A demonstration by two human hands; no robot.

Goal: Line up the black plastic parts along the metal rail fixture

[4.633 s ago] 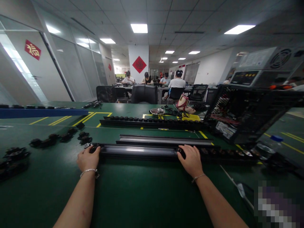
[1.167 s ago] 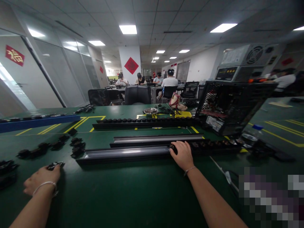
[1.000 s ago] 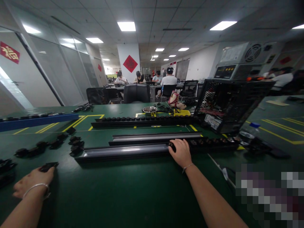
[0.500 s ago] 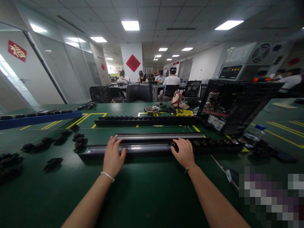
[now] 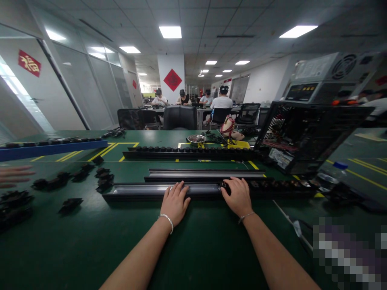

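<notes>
A long black rail (image 5: 133,192) with a shiny channel lies crosswise before me. My left hand (image 5: 174,204) rests on its near side, fingers stretched out over the channel and thumb apart, holding nothing. Farther right, my right hand (image 5: 238,197) has its thumb and fingers closed around a small black part (image 5: 225,186) in the channel. Beyond that hand, a row of similar dark parts (image 5: 281,183) fills the rail's right end. Just behind lies a second rail (image 5: 199,173) with a bare, shiny channel.
Another person's hand (image 5: 13,176) reaches in at the left, near scattered black parts (image 5: 70,205). Farther back are a filled black rail (image 5: 187,154), a blue rail (image 5: 54,150) and a metal dish (image 5: 196,139). An open computer case (image 5: 302,137) stands right, by a screwdriver-like tool (image 5: 298,228).
My left hand has slid right along the rail, closer to my right hand. My right hand keeps its place at the black part. Another person's hand has come in at the left.
</notes>
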